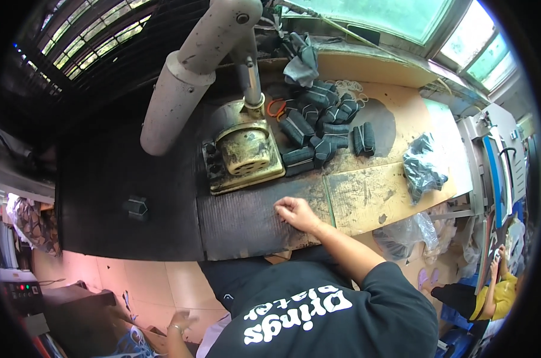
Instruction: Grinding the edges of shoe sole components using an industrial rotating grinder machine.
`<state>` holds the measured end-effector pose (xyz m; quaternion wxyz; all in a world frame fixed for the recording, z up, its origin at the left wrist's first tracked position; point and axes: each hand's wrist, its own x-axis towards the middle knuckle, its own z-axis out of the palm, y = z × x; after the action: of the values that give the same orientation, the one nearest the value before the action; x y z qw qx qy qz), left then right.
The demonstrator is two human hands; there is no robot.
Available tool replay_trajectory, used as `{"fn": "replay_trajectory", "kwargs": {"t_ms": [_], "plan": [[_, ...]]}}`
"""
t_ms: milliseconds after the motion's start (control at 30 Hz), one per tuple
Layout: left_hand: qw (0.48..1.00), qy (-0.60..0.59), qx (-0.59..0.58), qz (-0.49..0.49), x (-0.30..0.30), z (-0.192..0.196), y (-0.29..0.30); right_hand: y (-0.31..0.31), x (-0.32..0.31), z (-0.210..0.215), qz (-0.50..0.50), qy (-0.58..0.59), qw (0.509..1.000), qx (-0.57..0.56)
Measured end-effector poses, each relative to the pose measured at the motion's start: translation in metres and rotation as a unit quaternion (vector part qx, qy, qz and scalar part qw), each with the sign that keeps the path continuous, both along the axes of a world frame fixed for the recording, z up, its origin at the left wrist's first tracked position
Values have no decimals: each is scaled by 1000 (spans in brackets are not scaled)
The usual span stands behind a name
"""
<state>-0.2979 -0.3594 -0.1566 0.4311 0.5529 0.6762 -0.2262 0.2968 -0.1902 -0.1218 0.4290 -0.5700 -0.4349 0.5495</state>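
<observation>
Right grip [295, 215] loosely curled over the bench [366, 206]; I can't tell whether it pinches anything.
Left grip [182, 322] spreads wide, seemingly bare; I'd steady a bundle [363, 139] with both.

Looks like a workshop or small factory floor. Tabletop [127, 173] part-covered in stained, worn cardboard [366, 200]; on it a grimy cream machine housing [243, 155], thick grey pipe [178, 101] above. Banded dark bundles [297, 128] heaped alongside, more dark stuff in a clear plastic bag [424, 167]. Far left: control box [23, 290], red and green lights lit. Right: second person [506, 295] in yellow, near tall grey equipment [503, 155]. Slatted window [103, 36], tiled floor [190, 280]
</observation>
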Motion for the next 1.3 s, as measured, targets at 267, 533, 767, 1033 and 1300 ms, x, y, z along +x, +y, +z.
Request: {"fn": "replay_trajectory", "kwargs": {"t_ms": [267,533,767,1033,1300], "plan": [[790,-26,593,153,162,51,221,-8,33,0,-33,-70,997,-6],[752,-23,610,248,61,26,336,-30,42,8,-88,-12,996,17],[769,54,606,195,55,16,381,-25,83,21,-331,-276,891,147],[834,48,522,175,-38,22,415,62,135,24,-355,-54,932,-57],[736,22,670,96,64,20,352,41,142,28,-363,-86,925,-68]]}}
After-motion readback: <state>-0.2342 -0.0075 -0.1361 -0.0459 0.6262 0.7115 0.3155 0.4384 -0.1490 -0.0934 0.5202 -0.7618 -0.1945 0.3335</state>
